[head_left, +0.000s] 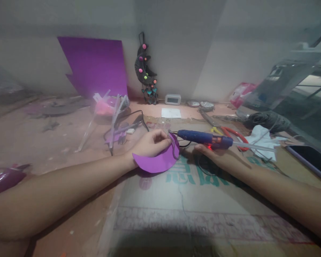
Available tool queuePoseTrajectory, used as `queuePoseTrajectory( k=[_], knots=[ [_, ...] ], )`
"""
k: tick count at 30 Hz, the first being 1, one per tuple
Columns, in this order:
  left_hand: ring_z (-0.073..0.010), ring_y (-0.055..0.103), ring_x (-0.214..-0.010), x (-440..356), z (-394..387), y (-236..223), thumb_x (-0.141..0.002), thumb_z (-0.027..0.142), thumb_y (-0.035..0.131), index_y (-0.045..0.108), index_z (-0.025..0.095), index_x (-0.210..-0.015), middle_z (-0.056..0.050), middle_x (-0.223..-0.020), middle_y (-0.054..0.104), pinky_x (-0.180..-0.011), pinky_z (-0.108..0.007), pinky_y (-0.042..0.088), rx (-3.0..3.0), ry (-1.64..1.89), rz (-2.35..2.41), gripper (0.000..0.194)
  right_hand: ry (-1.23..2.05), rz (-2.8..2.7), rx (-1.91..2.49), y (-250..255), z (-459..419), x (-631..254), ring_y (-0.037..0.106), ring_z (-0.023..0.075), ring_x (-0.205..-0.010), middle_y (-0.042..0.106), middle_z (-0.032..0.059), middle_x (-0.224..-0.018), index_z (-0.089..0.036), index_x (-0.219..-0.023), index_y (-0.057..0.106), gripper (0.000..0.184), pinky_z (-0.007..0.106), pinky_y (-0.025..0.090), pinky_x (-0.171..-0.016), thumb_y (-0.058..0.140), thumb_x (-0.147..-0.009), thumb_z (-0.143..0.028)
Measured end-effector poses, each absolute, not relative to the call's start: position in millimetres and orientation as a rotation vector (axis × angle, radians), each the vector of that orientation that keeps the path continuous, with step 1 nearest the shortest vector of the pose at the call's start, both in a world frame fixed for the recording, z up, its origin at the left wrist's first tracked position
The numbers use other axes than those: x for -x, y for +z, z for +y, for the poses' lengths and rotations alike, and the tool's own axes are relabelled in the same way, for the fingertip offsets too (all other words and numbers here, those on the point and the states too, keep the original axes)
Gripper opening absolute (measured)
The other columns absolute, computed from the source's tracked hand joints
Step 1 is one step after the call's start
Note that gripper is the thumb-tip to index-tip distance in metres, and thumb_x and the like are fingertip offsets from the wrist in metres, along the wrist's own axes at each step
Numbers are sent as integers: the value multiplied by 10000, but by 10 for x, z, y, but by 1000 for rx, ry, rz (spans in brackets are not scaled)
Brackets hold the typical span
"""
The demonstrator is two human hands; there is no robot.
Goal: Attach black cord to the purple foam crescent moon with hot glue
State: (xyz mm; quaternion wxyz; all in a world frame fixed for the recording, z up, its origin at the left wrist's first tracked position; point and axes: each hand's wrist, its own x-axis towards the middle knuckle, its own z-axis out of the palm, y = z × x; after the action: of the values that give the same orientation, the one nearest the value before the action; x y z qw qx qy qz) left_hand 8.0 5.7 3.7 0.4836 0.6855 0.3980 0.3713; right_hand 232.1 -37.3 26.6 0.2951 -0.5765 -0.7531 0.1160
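Observation:
My left hand (156,143) pinches a purple paper crescent (157,162) near its upper tip. A dark grey cord (174,149) runs along the crescent's right end, partly under my fingers. In my right hand (207,154) is a blue hot glue gun (196,136), gripped from below, with a red light glowing on its body. Its metal nozzle points left, close to the crescent's tip and my left fingertips. A clear glue stick (253,146) juts from the gun's back end. Most of my right fingers are hidden behind the gun and hand.
Orange-handled scissors (234,135), white tissue (262,141), dark yarn (267,121) and a phone (311,160) lie to the right. Purple sheets (98,67) and a decorated dark crescent (144,66) stand against the wall. Left are glue sticks (113,125) and a bowl (124,103). A printed sheet (160,200) covers the work surface.

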Motion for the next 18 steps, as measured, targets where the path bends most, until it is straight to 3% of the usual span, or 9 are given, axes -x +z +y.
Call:
queuePoseTrajectory(
  k=[10,18],
  knots=[
    [-95,485,-585,-62,65,21,-783,223,595,512,164,-722,52,-603,505,-559,-221,366,-1677,899,957,119,447,-1904,1493,251,-356,-2304,677,242,-671,704,17,-701,-260,-703,627,221,352,575,-610,588,-756,-470],
    [-85,468,-561,-70,69,0,-772,237,605,517,166,-729,52,-608,508,-536,-213,350,-1655,897,968,121,342,-1882,1599,181,-329,-2371,687,291,-784,715,53,-766,-258,-739,645,286,448,575,-733,585,-761,-536]
  ],
)
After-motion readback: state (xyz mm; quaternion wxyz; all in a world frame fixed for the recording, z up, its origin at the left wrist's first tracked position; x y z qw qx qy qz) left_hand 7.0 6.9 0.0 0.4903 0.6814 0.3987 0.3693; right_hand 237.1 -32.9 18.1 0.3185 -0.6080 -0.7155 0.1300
